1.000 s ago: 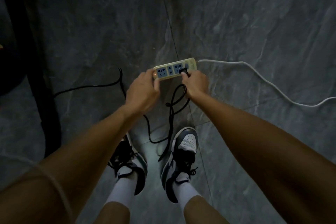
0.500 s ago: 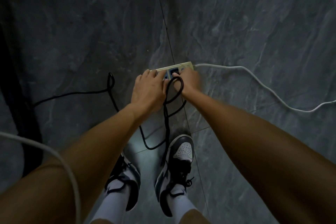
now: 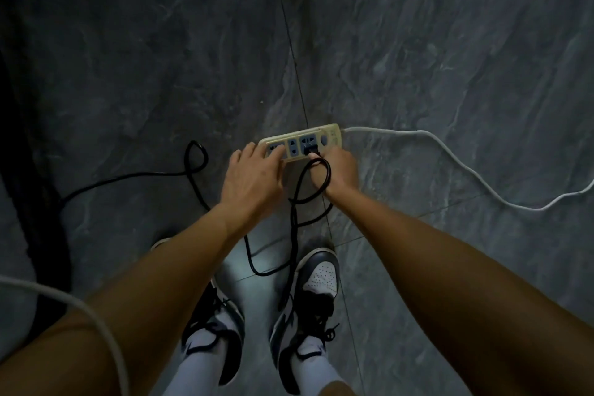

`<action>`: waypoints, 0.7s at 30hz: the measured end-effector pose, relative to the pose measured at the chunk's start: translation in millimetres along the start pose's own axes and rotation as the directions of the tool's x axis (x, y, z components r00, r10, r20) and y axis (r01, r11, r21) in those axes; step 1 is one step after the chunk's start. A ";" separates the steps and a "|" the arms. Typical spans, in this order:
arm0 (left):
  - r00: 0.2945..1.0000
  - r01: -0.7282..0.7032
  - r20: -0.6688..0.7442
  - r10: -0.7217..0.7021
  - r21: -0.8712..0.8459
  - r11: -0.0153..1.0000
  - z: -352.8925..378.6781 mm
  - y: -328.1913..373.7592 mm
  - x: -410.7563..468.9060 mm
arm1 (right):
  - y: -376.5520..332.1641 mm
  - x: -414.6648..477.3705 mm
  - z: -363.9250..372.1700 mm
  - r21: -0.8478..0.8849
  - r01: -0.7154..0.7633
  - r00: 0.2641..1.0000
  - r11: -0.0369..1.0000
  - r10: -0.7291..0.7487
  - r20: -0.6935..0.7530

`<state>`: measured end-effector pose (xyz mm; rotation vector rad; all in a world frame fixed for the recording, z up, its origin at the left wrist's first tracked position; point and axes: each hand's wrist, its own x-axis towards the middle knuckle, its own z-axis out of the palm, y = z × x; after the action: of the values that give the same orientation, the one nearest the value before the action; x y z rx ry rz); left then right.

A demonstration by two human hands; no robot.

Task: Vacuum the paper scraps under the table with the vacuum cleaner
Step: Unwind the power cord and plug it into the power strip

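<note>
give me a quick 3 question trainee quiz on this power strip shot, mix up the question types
1. True or false: the black plug sits in the power strip.
2. Which hand is at the plug? A) left hand B) right hand
3. Fill in: the strip's own cable is ____ in colour.

Key
1. True; it appears seated in a socket toward the strip's right end.
2. B; the left hand presses on the strip's other end.
3. White; the black cord loops across the floor toward the shoes.

Single head-worn wide-angle view, pointing steeply down past both forearms at the grey floor (image 3: 450, 42) and shoes (image 3: 318, 276), close range.
</note>
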<state>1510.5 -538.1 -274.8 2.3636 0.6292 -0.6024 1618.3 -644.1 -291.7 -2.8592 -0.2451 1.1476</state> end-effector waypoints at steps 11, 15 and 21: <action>0.999 -0.024 0.047 0.023 0.033 0.999 4.2 5.2 3.5 | -12.3 5.4 -8.8 0.011 -0.024 1.000 1.000 0.024 -0.010; 0.999 -0.033 0.032 0.032 0.031 0.999 2.3 6.1 4.9 | -9.9 3.2 -8.2 0.023 -0.021 0.999 1.000 0.022 -0.039; 1.000 -0.020 0.025 0.020 0.011 1.000 3.1 6.2 3.5 | -4.1 -1.3 -4.3 0.039 -0.022 0.998 0.999 0.024 -0.064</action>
<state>1515.9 -543.5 -276.2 2.3664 0.5924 -0.6271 1619.8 -640.2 -287.2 -2.8672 -0.1857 1.0494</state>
